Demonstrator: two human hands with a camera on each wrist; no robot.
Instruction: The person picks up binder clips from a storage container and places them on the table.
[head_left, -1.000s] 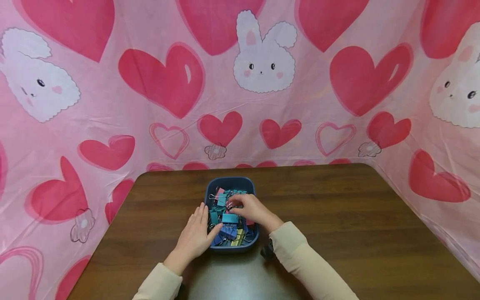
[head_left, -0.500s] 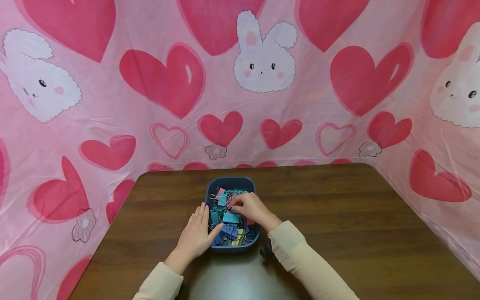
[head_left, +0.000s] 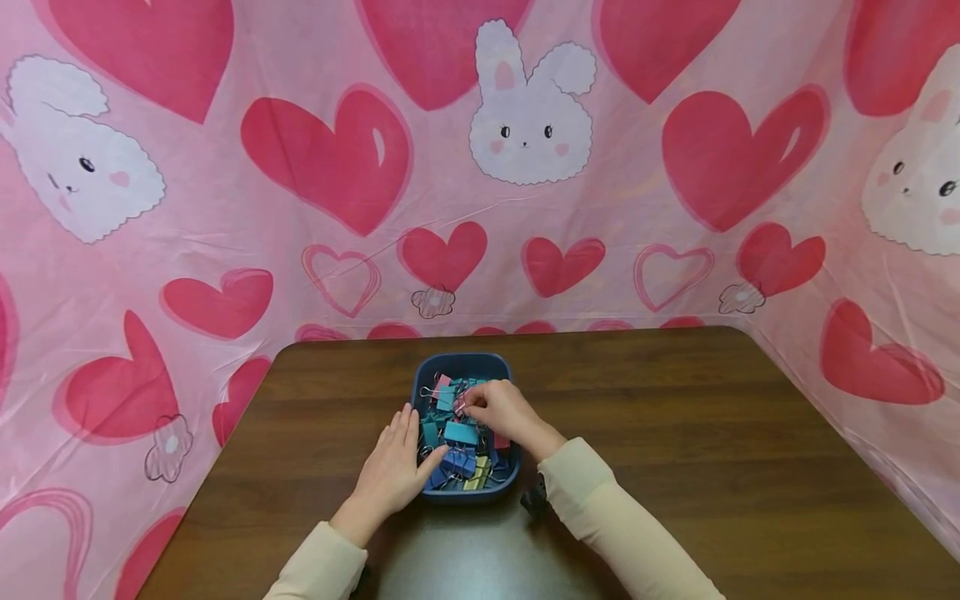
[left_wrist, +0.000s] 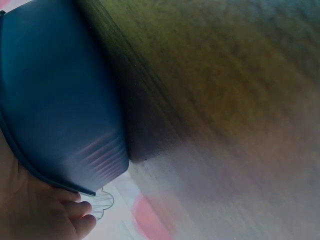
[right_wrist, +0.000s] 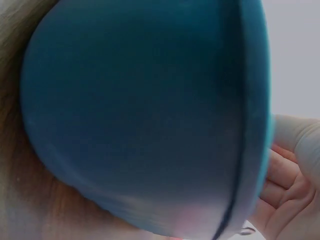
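Observation:
A dark blue plastic bin (head_left: 468, 497) on the table holds a heap of binder clips, among them a teal clip (head_left: 461, 433), a blue clip (head_left: 459, 462) and a yellow clip (head_left: 477, 473). My left hand (head_left: 388, 463) lies along the bin's left rim, fingers straight and thumb reaching over the edge. Over the far part of the heap, my right hand (head_left: 508, 414) pinches a pink binder clip (head_left: 462, 404) between thumb and fingers. Both wrist views are mostly filled by the bin's outer wall (left_wrist: 60, 95), with the right hand (right_wrist: 290, 185) partly behind the rim.
The wooden table (head_left: 675, 433) extends on both sides of the bin. A pink cloth (head_left: 465, 200) printed with hearts and rabbits hangs around its back and sides. A small black object (head_left: 534, 500) shows by the right cuff.
My right hand has risen slightly in the head view, and more of the pink binder clip shows at its fingertips. The left hand stays on the bin's rim.

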